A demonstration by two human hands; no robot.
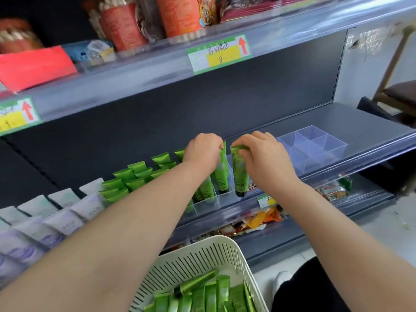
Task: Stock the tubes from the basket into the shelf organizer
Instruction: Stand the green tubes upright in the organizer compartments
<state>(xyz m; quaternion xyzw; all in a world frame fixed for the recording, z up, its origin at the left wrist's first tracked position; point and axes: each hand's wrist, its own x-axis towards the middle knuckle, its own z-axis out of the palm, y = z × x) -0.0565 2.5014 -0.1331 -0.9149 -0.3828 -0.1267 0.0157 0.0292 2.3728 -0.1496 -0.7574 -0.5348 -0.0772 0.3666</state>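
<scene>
On the top shelf in front of you stand orange-red snack bags [126, 25], with a flat red pack [36, 68] and a blue packet [90, 50] to their left. On that shelf's rail you see a green-and-yellow price label [219, 54] with a red arrow, and a second label [18, 114] like it farther left. At your left, pale lavender packs [56, 217] stand in rows. On the shelf below lie orange snack packets [263, 218]. A wooden chair [396, 86] stands at your far right.

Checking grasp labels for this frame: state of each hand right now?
Left hand: closed, pinching the top of a green tube.
Right hand: closed, pinching the top of a second tube.
</scene>
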